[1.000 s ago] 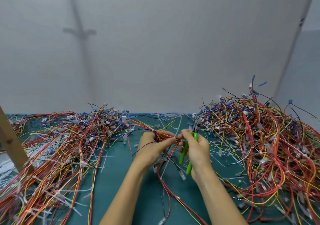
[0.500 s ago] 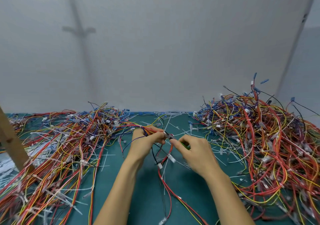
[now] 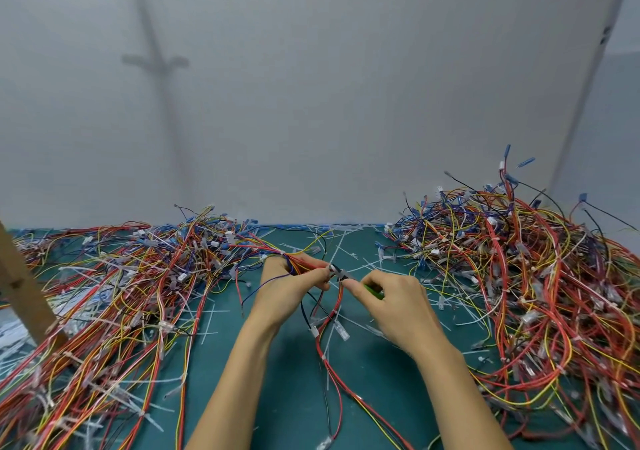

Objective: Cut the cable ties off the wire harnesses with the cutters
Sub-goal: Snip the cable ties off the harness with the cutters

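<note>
Since a second ago the right hand [image 3: 401, 307] has tipped the cutters [image 3: 343, 276] from upright to lying nearly flat. Their dark nose now points left, at the left hand [image 3: 289, 288], just below the middle of the frame. The right hand's fingers are curled round the green handles, which are mostly hidden. The left hand pinches a wire harness [image 3: 300, 262] between thumb and fingers, and its red wires hang down onto the green desk [image 3: 294, 397] between the forearms. The cutter tips sit right at that pinch. Whether they touch a tie is too small to tell. A low spread of harnesses [image 3: 121, 294] fills the left of the frame and a taller heap [image 3: 519, 276] the right. Loose white cable ties [image 3: 349, 252] litter the desk between them. A wooden post [image 3: 20, 294] leans at the left edge.
</note>
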